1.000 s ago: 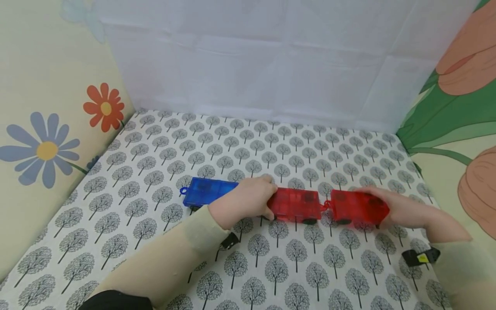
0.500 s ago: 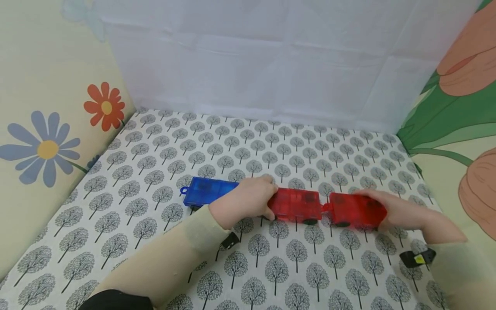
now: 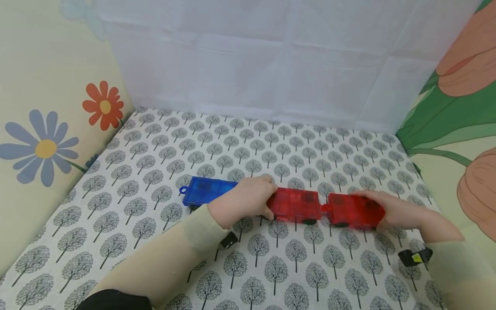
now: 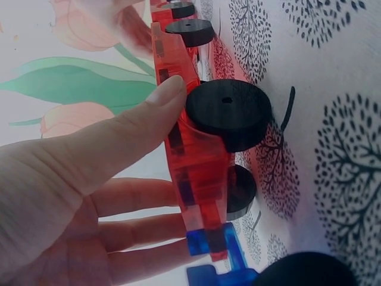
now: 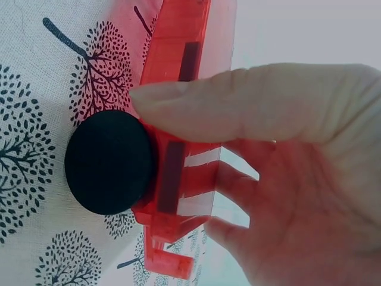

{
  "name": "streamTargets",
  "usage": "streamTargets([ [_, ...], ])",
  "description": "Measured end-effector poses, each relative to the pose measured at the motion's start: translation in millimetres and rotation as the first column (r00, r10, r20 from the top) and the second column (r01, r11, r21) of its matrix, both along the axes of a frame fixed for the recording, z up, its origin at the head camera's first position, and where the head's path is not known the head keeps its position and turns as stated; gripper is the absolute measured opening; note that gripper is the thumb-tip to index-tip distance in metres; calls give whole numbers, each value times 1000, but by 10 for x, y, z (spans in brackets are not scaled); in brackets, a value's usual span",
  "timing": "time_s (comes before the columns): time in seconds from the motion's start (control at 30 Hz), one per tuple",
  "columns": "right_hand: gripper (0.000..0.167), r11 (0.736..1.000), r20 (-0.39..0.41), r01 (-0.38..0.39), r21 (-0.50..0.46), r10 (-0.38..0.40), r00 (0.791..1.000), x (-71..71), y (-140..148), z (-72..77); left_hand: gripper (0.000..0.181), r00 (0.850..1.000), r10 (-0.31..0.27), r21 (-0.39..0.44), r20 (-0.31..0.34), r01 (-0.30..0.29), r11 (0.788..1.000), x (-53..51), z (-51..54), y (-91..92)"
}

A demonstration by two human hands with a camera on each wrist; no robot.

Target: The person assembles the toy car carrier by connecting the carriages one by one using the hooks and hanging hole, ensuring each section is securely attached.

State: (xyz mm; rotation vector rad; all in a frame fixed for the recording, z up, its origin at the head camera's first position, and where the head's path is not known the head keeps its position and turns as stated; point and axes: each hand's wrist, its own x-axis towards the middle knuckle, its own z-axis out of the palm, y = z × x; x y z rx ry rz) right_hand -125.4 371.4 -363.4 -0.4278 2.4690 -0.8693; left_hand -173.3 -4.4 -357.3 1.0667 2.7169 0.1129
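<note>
Three see-through plastic toy train cars with black wheels stand in a row on the cloth. My left hand point(image 3: 248, 198) holds the middle red car point(image 3: 296, 204) by its left end, thumb on the near side. To the right, my right hand point(image 3: 401, 211) grips the second red car point(image 3: 354, 209) between thumb and fingers. A small red coupling point(image 3: 326, 207) bridges the gap between these two; whether it is hooked, I cannot tell. The blue car point(image 3: 209, 190) sits at left, partly behind my left hand. In the left wrist view its blue loop point(image 4: 199, 243) meets the middle car's red hook.
The table's white cloth point(image 3: 252, 254) has a tree print and lies around the cars. Behind it hangs a white sheet point(image 3: 248, 60). Flower-painted walls point(image 3: 46, 215) stand at both sides.
My right hand and its red car have shifted slightly left, narrowing the gap to the middle car. The left hand and the blue car have stayed in place.
</note>
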Motion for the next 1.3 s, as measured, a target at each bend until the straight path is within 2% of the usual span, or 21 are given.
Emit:
streamTargets([
  [0.37,107,995,-25,-31,93,33,999,-31,-49,25,68,1000,17,18,10,-17,1000,-6,-6,-28],
  [0.57,108,994,-41,-37,107,41,998,-34,-90,10,68,999,26,31,19,-27,999,-6,-16,-78],
  [0.8,102,990,-125,-86,109,100,987,-16,-180,-27,76,996,74,35,55,-76,997,-20,-8,-225],
  [0.97,97,994,-137,-85,68,94,986,0,-265,-66,81,996,77,33,41,-79,996,-35,-3,-361],
  [1.3,98,991,-142,-76,110,92,986,0,-402,-75,74,996,79,54,37,-81,995,-34,-36,-498],
])
